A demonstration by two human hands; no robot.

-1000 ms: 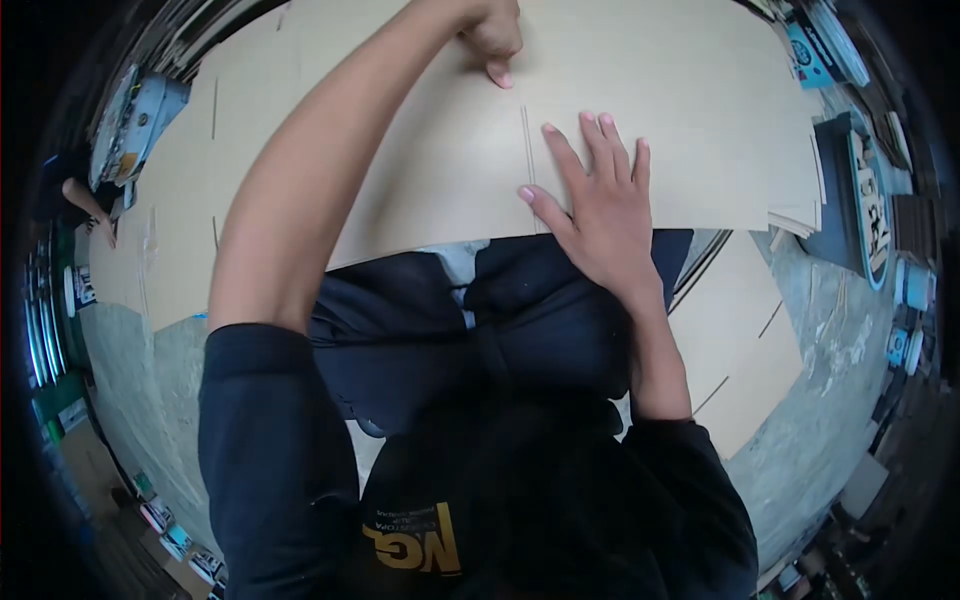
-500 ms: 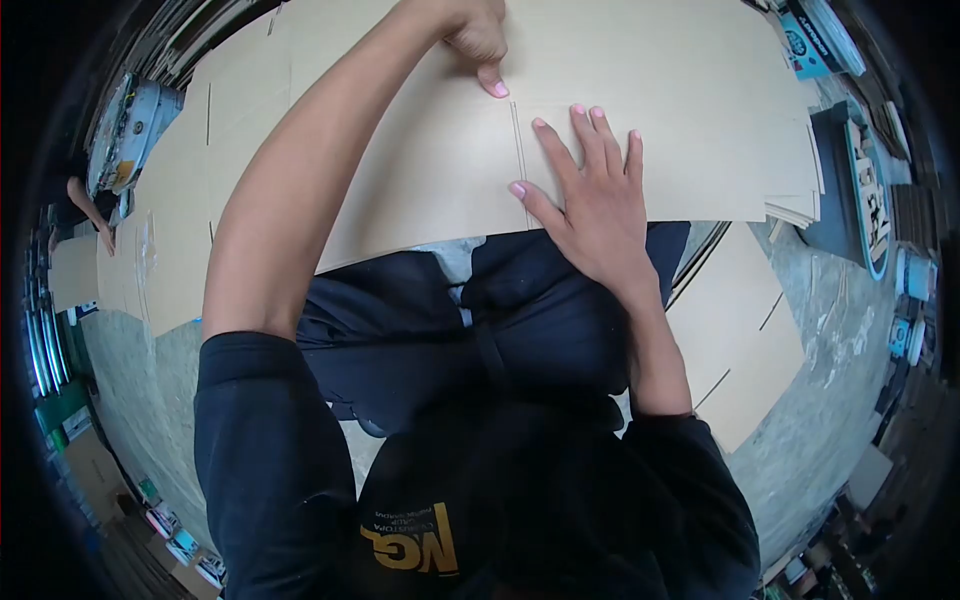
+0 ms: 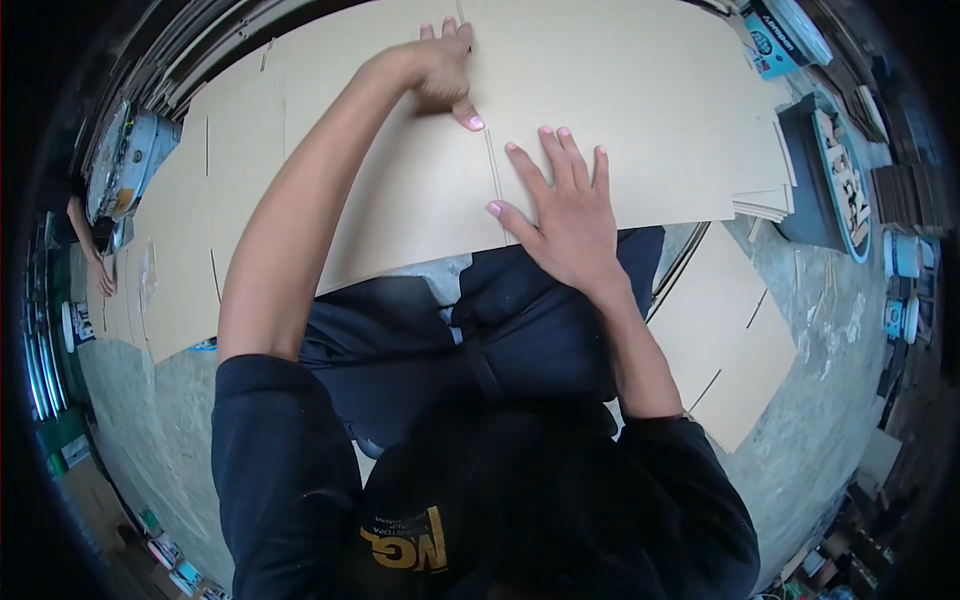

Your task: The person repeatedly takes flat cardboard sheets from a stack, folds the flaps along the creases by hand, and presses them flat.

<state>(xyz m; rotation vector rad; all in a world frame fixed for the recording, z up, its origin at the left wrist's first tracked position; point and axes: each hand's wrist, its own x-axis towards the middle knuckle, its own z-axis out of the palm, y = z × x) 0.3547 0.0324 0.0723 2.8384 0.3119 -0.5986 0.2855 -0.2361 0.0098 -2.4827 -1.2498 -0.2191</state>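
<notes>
A large flat cardboard sheet (image 3: pixel 640 90) lies in front of me, with a narrow slot (image 3: pixel 493 165) cut inward from its near edge. My left hand (image 3: pixel 440 75) reaches across the sheet, fingers extended away from me. Its thumb touches the board beside the slot's far end. To the right of the slot, my right hand (image 3: pixel 575 215) lies flat with its fingers spread, its thumb tip close to the slot. Neither hand grips anything. More sheet edges show under the right corner.
Cut cardboard (image 3: pixel 735 340) lies on the floor at my right. Beyond it stands a dark bin (image 3: pixel 815 195) holding small scraps. A blue bucket (image 3: pixel 770 45) is at the far right. Another person's hand (image 3: pixel 103 278) rests by cardboard at the left, below a wrapped bucket (image 3: pixel 145 150).
My left hand has stretched its fingers out, where it looked curled before. Both hands and the sheet appear shifted left and slightly lower in view.
</notes>
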